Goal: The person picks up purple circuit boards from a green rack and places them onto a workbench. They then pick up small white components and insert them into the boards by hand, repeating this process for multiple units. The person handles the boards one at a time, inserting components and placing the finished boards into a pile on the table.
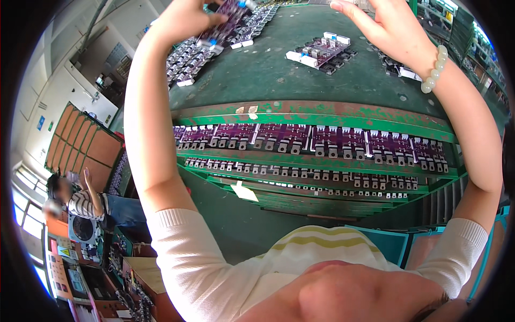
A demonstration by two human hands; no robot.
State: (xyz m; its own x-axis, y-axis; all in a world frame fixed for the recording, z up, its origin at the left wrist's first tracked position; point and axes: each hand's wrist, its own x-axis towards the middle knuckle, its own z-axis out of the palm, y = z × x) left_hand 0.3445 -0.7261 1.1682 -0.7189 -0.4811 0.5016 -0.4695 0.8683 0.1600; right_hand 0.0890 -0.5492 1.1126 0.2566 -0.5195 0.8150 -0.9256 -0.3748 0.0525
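At the upper left, my left hand point(188, 20) grips a purple circuit board point(232, 20) with white and blue connectors, held tilted over the bench. Its fingertips are partly cut off by the frame's top edge. My right hand point(387, 28) is raised over the right of the bench, thumb stretched out and apart from the fingers, with nothing seen in it. Between the hands, a second circuit board point(324, 51) with white connectors lies on the green bench top point(257, 78). Under my right wrist another board point(403, 70) is partly hidden.
Rows of similar boards point(193, 61) cover the bench's left side. Below the worn green front edge point(311, 110), shelves hold rows of purple boards point(284, 137) with metal tabs. Another person point(86, 201) sits far left near a slatted rack point(83, 145) and a cardboard box point(145, 279).
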